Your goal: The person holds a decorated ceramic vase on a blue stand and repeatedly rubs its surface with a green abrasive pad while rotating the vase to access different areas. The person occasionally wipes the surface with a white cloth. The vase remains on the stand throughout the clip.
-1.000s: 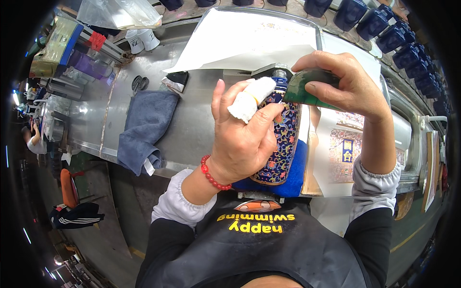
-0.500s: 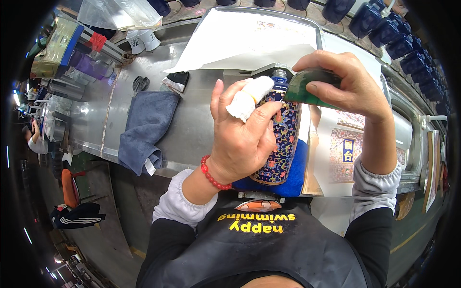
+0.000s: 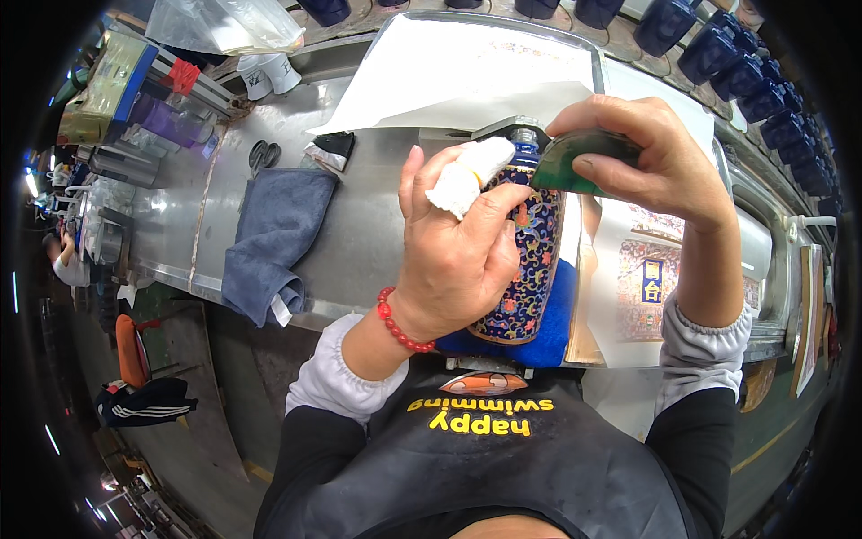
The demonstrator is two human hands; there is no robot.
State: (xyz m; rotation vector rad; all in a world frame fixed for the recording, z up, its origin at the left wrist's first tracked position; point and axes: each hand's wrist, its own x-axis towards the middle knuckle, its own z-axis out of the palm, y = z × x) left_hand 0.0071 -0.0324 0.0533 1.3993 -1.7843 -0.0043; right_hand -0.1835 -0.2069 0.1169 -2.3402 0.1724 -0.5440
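A dark blue bottle (image 3: 532, 283) with a colourful floral pattern lies on a blue cloth (image 3: 555, 332), its neck pointing away from me. My left hand (image 3: 458, 260) is open, fingers spread, with one fingertip touching the bottle's pattern near the shoulder. White cloth (image 3: 467, 180), bound with a yellow band, wraps one finger of that hand beside the bottle neck. My right hand (image 3: 633, 153) pinches a dark green scraper (image 3: 579, 163) between thumb and fingers. The scraper's tip is close to the bottle's shoulder; whether it touches, I cannot tell.
White paper (image 3: 467, 76) covers a tray behind the bottle. Printed pattern sheets (image 3: 642, 278) lie to the right. A grey-blue towel (image 3: 278, 238) and black scissors (image 3: 263, 156) are on the metal bench (image 3: 350, 216). Plain blue bottles (image 3: 709, 56) line the far side.
The row of plain blue bottles at the far side has shifted right. My left hand has slid very slightly along the patterned bottle; my right hand with the scraper stays nearly the same.
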